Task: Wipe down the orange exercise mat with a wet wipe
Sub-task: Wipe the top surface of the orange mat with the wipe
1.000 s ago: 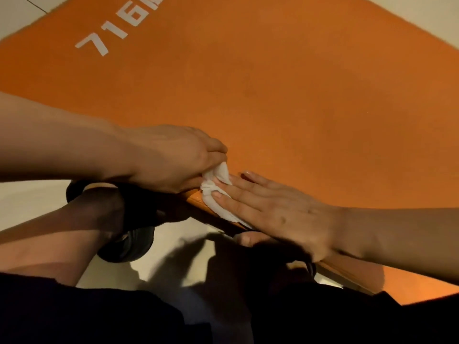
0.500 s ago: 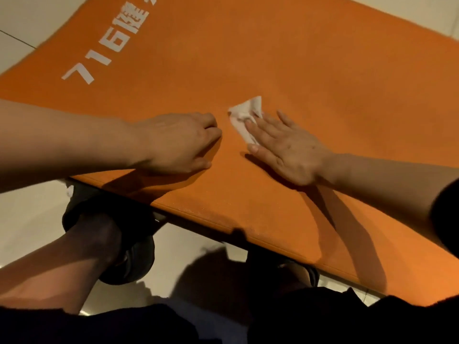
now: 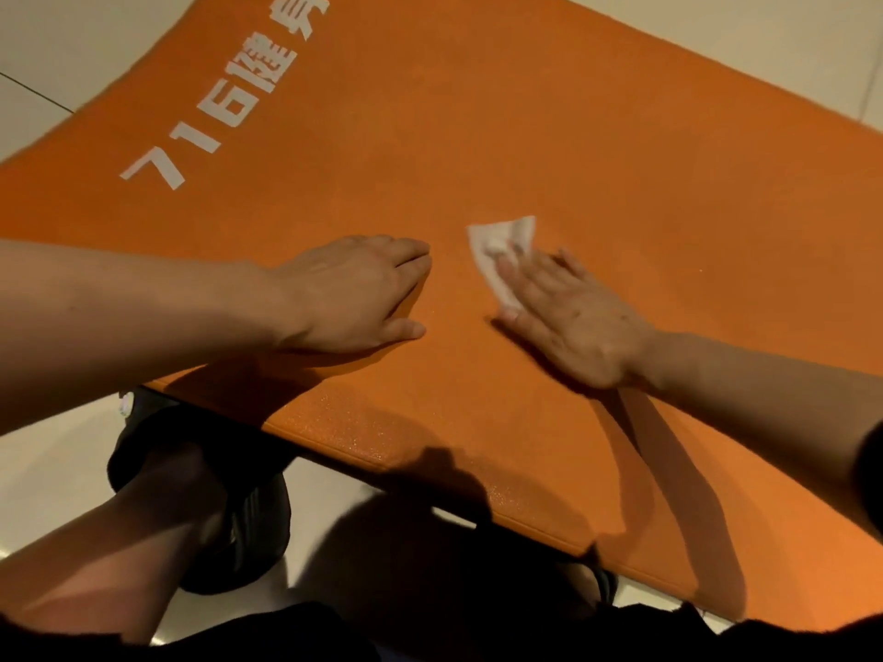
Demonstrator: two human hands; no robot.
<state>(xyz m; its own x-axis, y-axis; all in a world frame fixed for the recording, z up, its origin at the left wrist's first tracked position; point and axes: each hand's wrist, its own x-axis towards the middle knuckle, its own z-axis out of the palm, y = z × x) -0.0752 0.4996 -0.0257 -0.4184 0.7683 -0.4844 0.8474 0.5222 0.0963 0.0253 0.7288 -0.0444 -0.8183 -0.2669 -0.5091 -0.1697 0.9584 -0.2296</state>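
The right hand (image 3: 568, 317) is pressing the wet wipe (image 3: 501, 253) flat-fingered onto the orange mat (image 3: 478, 136), in from its near edge. The left hand (image 3: 353, 293) is resting beside it, holding nothing. Judging by this, most of the mat is waiting to be wiped.

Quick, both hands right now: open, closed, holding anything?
Left hand: open, resting flat on the orange mat, holding nothing.
Right hand: open, straight fingers pressing the wet wipe onto the mat.
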